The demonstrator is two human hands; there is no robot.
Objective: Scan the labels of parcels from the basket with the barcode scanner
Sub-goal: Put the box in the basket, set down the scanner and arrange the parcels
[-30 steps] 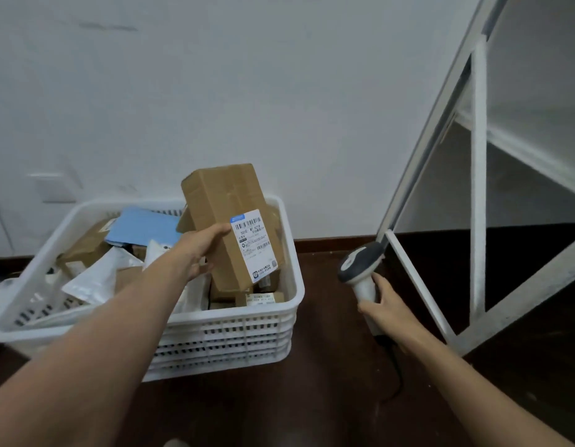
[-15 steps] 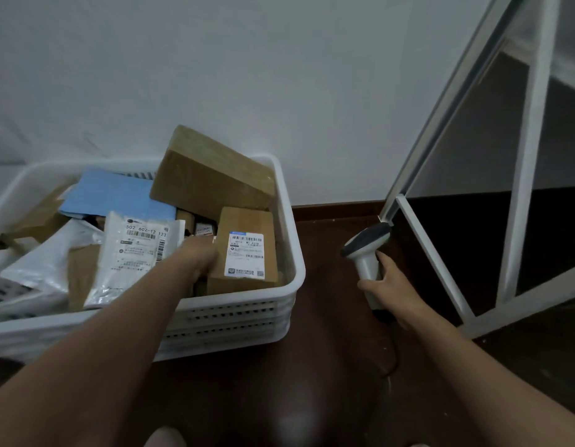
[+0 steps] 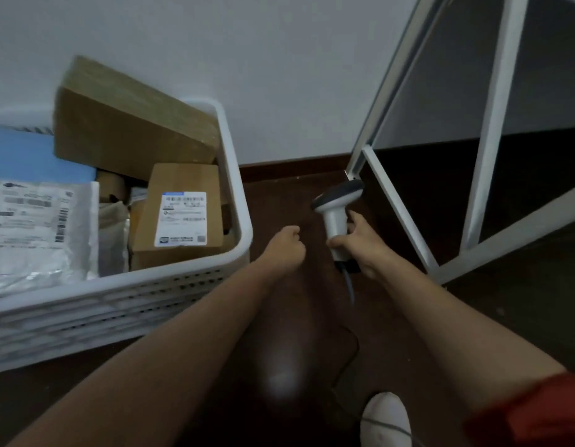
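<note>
A white plastic basket [image 3: 183,285] on the dark floor holds several parcels. A small brown box [image 3: 179,217] with a white barcode label lies face up in its right corner. A larger brown box [image 3: 131,124] leans behind it, and a white poly bag [image 3: 37,233] lies to the left. My left hand [image 3: 284,248] is outside the basket, just right of its rim, fingers curled, holding nothing. My right hand [image 3: 360,243] grips the handle of the grey-and-white barcode scanner [image 3: 336,208], whose head points left toward the basket.
A white metal rack frame [image 3: 482,156] stands at the right against the white wall. The scanner's cable [image 3: 349,288] trails down over the floor. A white shoe [image 3: 386,417] shows at the bottom. A blue envelope [image 3: 25,156] lies at the basket's back left.
My left hand lowered the small labelled box into the basket, let it go and pulled back out to the right of the rim. The scanner hand stayed roughly in place.
</note>
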